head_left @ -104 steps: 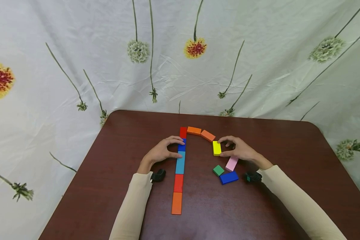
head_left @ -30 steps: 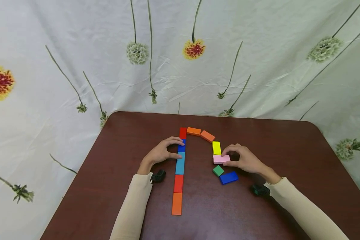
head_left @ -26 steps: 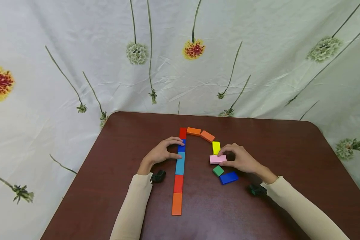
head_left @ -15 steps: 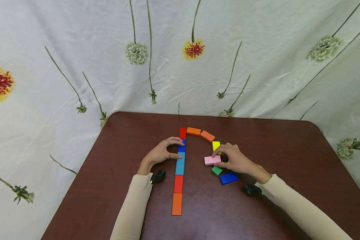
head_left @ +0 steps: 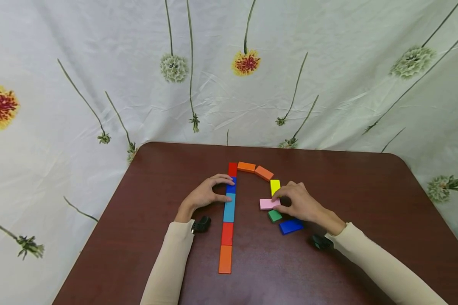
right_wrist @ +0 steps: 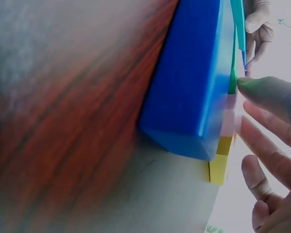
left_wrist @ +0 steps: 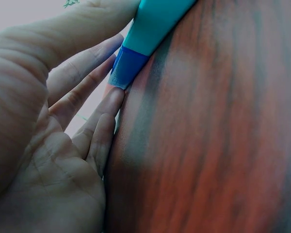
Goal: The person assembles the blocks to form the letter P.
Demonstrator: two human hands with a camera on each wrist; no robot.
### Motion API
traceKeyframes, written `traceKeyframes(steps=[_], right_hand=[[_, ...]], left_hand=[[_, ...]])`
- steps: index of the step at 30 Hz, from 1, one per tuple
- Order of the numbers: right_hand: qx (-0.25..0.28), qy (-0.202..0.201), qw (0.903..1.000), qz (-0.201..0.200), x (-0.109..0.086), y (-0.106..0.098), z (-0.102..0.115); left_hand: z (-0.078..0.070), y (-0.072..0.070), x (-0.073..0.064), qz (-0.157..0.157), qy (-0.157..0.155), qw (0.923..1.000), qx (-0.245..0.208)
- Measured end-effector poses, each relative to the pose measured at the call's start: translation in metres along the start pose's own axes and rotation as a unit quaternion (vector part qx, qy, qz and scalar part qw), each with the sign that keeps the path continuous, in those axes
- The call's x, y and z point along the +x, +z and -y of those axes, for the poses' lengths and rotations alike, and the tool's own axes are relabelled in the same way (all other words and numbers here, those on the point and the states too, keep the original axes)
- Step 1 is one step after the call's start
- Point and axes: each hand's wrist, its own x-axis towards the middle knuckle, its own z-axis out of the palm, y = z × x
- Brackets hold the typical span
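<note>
In the head view my right hand (head_left: 299,203) pinches a pink block (head_left: 266,204) between thumb and fingers. The pink block lies crosswise near the lower end of a yellow block (head_left: 275,186), partly covered by the fingers. Just below it sits a green block (head_left: 275,216), close to the thumb. My left hand (head_left: 206,195) rests at the left side of a straight row, fingertips on a dark blue block (head_left: 230,187) and thumb on a light blue block (head_left: 229,209). The left wrist view shows those fingers loosely extended along the row.
A red block (head_left: 233,168) tops the row; another red block (head_left: 227,234) and an orange block (head_left: 225,259) form its lower end. Two orange blocks (head_left: 246,167) curve from the top toward the yellow one. A loose blue block (head_left: 291,226) lies on the brown table (head_left: 328,271).
My right hand has gone from the yellow block to the pink one, which was turned crosswise and slid left. The green block has shifted slightly left. My left hand has stayed put.
</note>
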Motion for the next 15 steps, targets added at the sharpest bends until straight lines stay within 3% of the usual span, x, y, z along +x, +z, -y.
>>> traceKeyframes(steps=[15], right_hand=[[0.021, 0.004, 0.9998, -0.001, -0.0078, 0.0013, -0.0073]], left_hand=[[-0.0009, -0.0002, -0.0010, 0.000, 0.002, 1.0000, 0.005]])
